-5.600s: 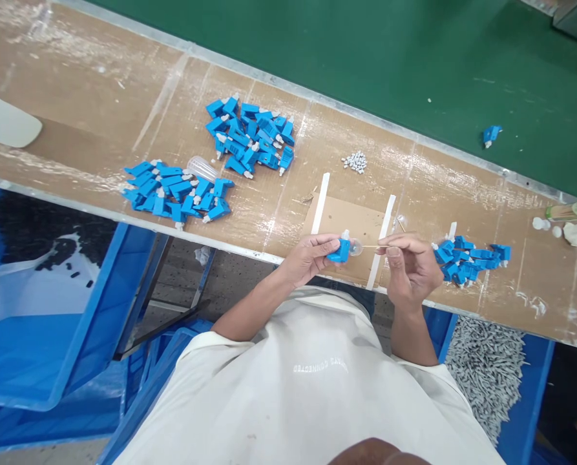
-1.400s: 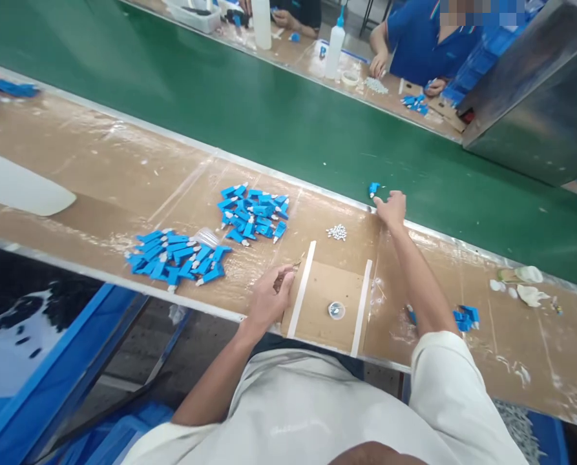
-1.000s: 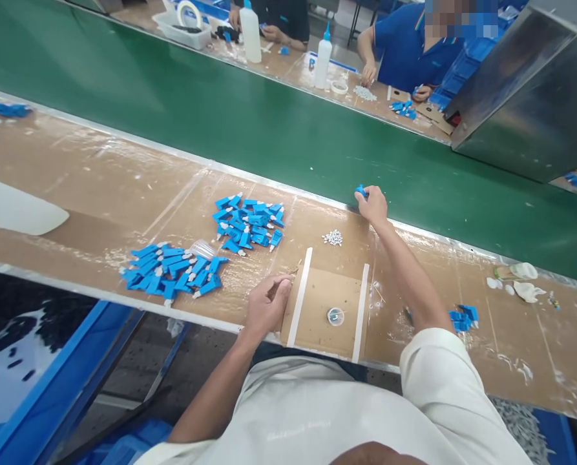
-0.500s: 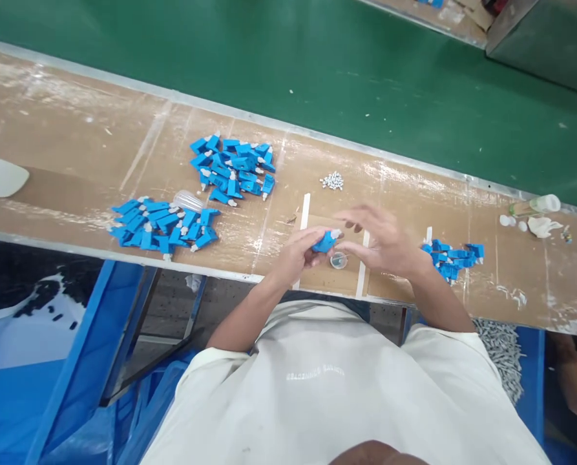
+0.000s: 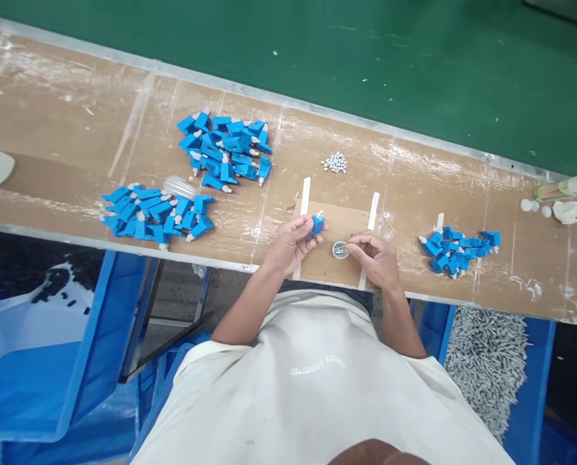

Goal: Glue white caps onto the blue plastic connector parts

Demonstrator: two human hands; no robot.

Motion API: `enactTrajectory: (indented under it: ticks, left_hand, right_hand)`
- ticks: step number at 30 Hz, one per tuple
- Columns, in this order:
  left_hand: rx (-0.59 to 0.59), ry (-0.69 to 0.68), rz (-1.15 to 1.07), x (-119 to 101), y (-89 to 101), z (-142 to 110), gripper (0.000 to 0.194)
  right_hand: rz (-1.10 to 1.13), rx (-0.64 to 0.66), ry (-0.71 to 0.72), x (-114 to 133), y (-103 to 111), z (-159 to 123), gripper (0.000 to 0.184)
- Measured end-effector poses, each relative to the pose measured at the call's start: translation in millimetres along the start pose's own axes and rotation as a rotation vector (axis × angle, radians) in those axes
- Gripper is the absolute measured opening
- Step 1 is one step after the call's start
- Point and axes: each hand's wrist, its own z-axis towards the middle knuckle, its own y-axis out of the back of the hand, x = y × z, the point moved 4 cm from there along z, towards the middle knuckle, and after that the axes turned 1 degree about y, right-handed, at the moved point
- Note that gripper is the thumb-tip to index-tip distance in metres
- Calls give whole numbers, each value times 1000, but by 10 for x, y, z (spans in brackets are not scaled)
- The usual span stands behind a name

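Observation:
My left hand (image 5: 291,245) pinches a small blue plastic part (image 5: 316,225) with a whitish tip pointing up and away. My right hand (image 5: 376,258) is closed with thumb and fingertips together on a thin stick (image 5: 348,246), mostly hidden by the fingers. The stick's end reaches over a small round clear dish (image 5: 339,250), which holds something shiny. That dish rests on a cardboard sheet (image 5: 344,216) between two white tape strips. Whether the stick touches the dish's contents, I cannot tell.
Blue parts lie in a far pile (image 5: 230,152), a left pile (image 5: 157,213) and a right pile (image 5: 455,248). Small grey pieces (image 5: 335,163) sit beyond the cardboard. A clear plastic cup (image 5: 179,187) lies on its side. A bin of grey parts (image 5: 486,368) stands below the table's edge.
My right hand has come down and closed on a thin stick at the dish. My left hand still holds the blue part, slightly further left. The camera view has shifted.

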Motion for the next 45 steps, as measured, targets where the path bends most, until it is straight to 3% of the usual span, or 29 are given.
enactTrajectory:
  ticks: [4, 8, 12, 16, 22, 27, 32, 37, 41, 45]
  left_hand:
    - [-18, 12, -14, 24, 43, 9, 27]
    - [2, 33, -61, 45, 38, 31, 25]
    - [49, 49, -87, 47, 18, 49, 27]
    - [122, 58, -75, 47, -1, 36, 33]
    - [119, 74, -89, 64, -29, -25, 26]
    - [63, 39, -91, 62, -41, -65, 25]
    - [46, 58, -59, 89, -53, -73, 26]
    - [61, 76, -19, 98, -64, -85, 33]
    - [83, 85, -39, 79, -86, -107, 42]
    - [113, 77, -32, 65, -121, -129, 47]
  right_hand:
    - [-147, 20, 121, 109, 37, 38, 30]
    - [-332, 123, 376, 279, 21, 23, 16]
    - [-450, 172, 603, 364, -31, -4, 20]
    - [-558, 142, 720, 387, -47, -13, 22]
    - [-535, 240, 678, 408, -30, -24, 22]
    - [-353, 150, 564, 440, 110, 7, 14]
    - [-333, 106, 504, 456, 161, -25, 15]
    - [-382, 45, 625, 484, 131, -84, 15]
    - [-437, 95, 724, 470, 75, -112, 16]
    - [-417, -69, 757, 492, 159, -115, 16]
